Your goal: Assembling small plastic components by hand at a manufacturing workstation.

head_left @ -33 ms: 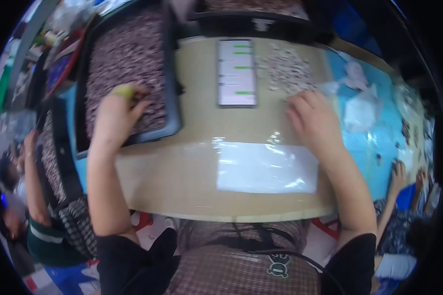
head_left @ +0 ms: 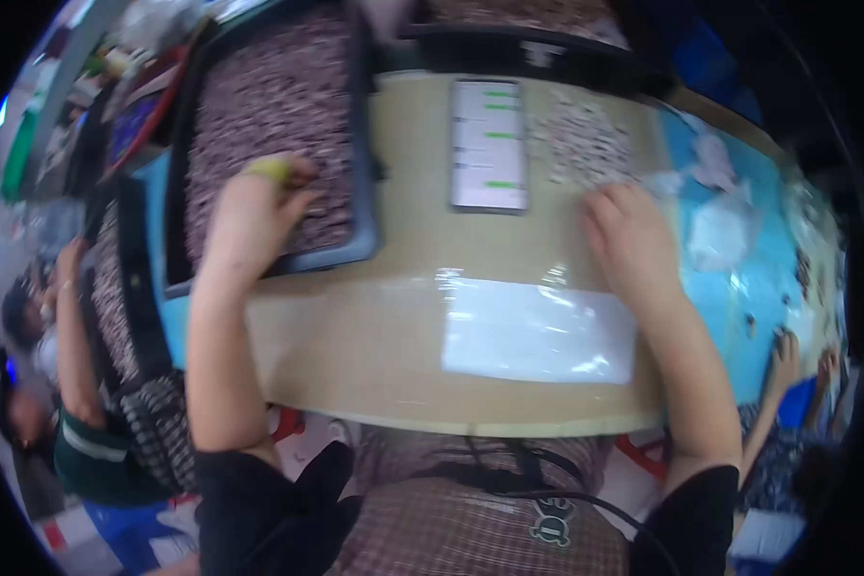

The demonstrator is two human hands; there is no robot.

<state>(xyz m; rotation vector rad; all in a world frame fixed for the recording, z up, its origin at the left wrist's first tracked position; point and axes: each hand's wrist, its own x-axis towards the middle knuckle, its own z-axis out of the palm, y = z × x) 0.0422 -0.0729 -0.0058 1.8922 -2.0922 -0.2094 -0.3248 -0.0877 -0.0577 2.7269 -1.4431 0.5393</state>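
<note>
In the head view, a beige worktop [head_left: 403, 240] is seen, smooth and glossy. At far left, a dark rectangular tray [head_left: 365, 144] is filled with small speckled pieces [head_left: 269, 96]; the left hand [head_left: 250, 226] is laid in it, fingers curled round a small yellow object [head_left: 271, 170]. A phone [head_left: 490, 144] with white screen and green bars lies far centre. Right of it, a loose pile of tiny pieces [head_left: 586, 144] is touched by the right hand [head_left: 634, 240], fingers bent, nothing visibly gripped. A clear plastic sheet [head_left: 538, 331] lies near.

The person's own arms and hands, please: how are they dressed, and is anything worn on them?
Both forearms are bare, with short black sleeves ending above the elbows. The left hand wears a yellow-green cover on one fingertip. The right hand shows no glove, ring or watch.
</note>
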